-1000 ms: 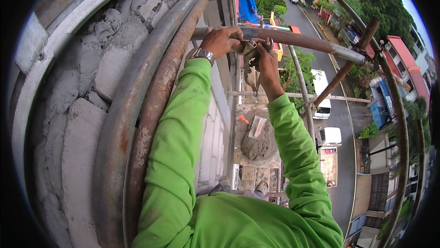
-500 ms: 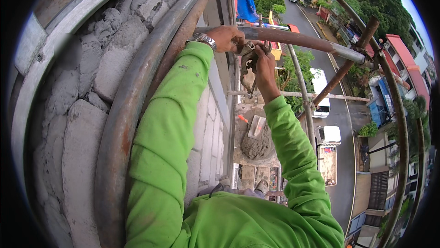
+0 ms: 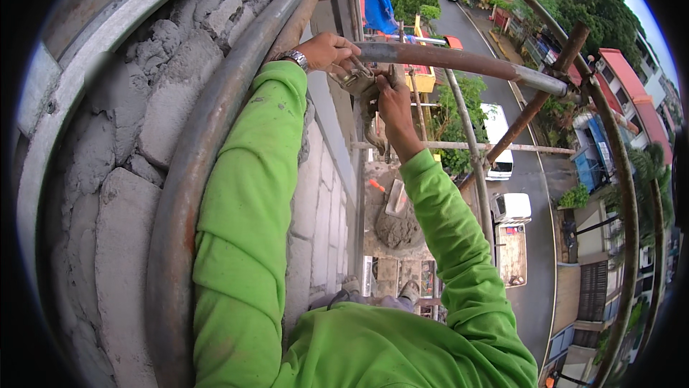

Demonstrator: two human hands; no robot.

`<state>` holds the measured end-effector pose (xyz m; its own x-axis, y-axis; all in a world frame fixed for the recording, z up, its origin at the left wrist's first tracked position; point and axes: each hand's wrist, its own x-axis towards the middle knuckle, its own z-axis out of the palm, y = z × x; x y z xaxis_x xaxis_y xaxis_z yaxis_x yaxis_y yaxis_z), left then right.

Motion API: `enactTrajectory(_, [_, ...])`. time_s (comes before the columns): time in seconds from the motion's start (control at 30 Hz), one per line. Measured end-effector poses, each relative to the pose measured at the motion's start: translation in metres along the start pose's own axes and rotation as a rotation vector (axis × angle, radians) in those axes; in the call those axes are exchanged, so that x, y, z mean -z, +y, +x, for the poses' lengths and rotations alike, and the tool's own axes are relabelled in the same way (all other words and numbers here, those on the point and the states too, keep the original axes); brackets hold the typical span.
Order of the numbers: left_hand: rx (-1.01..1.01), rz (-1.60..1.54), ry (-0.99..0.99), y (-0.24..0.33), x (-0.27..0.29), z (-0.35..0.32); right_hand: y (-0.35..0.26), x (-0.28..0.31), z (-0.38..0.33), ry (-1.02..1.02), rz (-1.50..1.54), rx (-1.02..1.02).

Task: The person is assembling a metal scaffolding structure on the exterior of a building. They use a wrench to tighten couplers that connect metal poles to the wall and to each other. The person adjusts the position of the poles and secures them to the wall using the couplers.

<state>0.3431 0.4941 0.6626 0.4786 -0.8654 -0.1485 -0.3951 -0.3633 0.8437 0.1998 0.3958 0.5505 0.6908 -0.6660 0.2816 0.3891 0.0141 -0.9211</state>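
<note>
Head view looks down from a scaffold high over a street. Both arms, in bright green sleeves, reach up to a rusty horizontal pipe (image 3: 459, 62) that crosses the upper middle of the picture. The left hand (image 3: 326, 51), with a metal wristwatch (image 3: 294, 59) on the wrist, curls its fingers over a metal clamp (image 3: 359, 81) where the pipe's left end meets the upright pole. The right hand (image 3: 393, 105) comes up from below with fingers closed on the same clamp; a worn piece of hardware hangs under it, too small to tell apart.

A thick curved rusty pipe (image 3: 208, 166) runs down the left side, between the left sleeve and a rough grey mortar-covered wall (image 3: 115, 144), and hides part of that wall. A pale block wall (image 3: 323, 209) drops away beside the left sleeve. Below the hands lies a platform (image 3: 391, 266) carrying a heap of wet mortar (image 3: 398, 230) with a trowel (image 3: 395, 200) stuck in it. More thin pipes cross to the right. Far below, a white van (image 3: 495, 140) and a small truck (image 3: 511, 234) stand on the road (image 3: 535, 295), with red roofs and trees beyond.
</note>
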Motion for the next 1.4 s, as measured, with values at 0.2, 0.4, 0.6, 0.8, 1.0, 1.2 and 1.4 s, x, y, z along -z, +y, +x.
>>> enactTrajectory(0.2, [-0.001, 0.166, 0.070, 0.005, -0.003, 0.007, 0.034, -0.011, 0.007, 0.035, -0.140, 0.006])
enactTrajectory(0.4, [-0.101, 0.225, 0.078, -0.002, 0.004, 0.017, 0.020, -0.016, 0.006, 0.037, -0.107, -0.019])
enactTrajectory(0.6, [-0.286, 0.208, 0.078, 0.033, 0.002, 0.019, -0.033, -0.006, 0.001, 0.000, 0.070, -0.100])
enactTrajectory(0.8, [-0.409, 0.078, 0.334, 0.059, 0.011, 0.019, -0.091, 0.013, 0.038, -0.279, -0.355, 0.078])
enactTrajectory(1.0, [-0.543, 0.132, 0.516, 0.069, 0.015, 0.033, -0.132, 0.017, 0.083, -0.433, -0.988, 0.057])
enactTrajectory(1.2, [-0.582, 0.340, 0.722, 0.104, 0.035, 0.035, -0.110, -0.018, 0.117, -0.252, -0.681, 0.214])
enactTrajectory(1.4, [-0.757, 0.159, 0.567, 0.097, 0.025, 0.048, -0.069, -0.036, 0.138, 0.059, -0.534, 0.406])
